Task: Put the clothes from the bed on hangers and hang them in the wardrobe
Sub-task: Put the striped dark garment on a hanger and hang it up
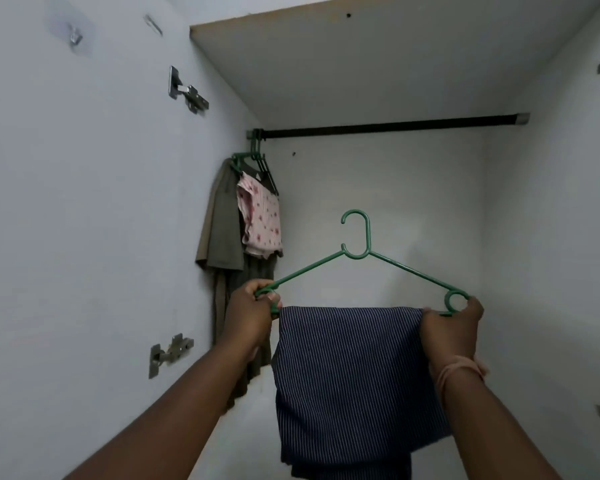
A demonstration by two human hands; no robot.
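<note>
A green plastic hanger is held up inside the wardrobe, hook upward, well below the dark rail. A navy pinstriped garment is folded over its bottom bar and hangs down. My left hand grips the hanger's left end. My right hand grips the right end by the loop, fingers also on the cloth's edge. At the rail's far left, an olive garment and a pink floral garment hang on green hangers.
White wardrobe side walls stand close on both sides, with metal door hinges on the left panel. A shelf board lies just above the rail. The rail is bare to the right of the hung clothes.
</note>
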